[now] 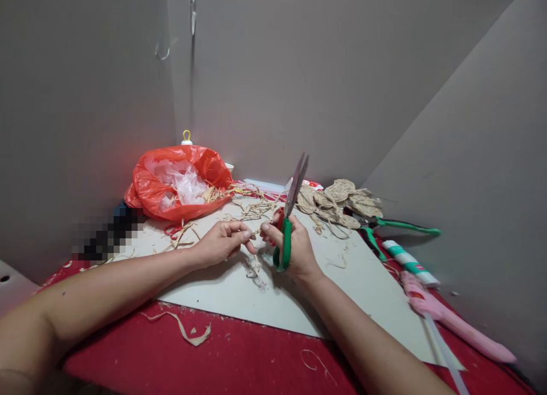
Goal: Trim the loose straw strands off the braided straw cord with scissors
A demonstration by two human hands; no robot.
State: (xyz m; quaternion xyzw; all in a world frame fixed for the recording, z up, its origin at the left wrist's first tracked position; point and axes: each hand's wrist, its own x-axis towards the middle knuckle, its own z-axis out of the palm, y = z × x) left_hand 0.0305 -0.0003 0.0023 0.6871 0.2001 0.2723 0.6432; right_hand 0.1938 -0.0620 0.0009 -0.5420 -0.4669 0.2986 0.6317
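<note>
My left hand [228,241] is closed in a pinch on one end of a thin, straw-coloured fibre strand [256,233]. Scissors [291,212] with a green and red handle hang in my right hand [299,252], blades pointing up and slightly parted. The thumb and forefinger of that same hand pinch the strand's other end. Both hands are close together above a white board [205,289]. Below them lies a small tangle of pale fibre scraps [255,267]. Behind, more loose fibre strands [252,210] are spread over the board.
An orange-red plastic bag [145,198] with clear plastic and fibres stands back left. Coiled woven fibre pieces [341,190] lie back right, beside green-handled pliers [405,226]. Farther right are a white-and-green tube [410,263] and a pink glue gun [465,326]. Grey walls enclose the red-covered table [213,361].
</note>
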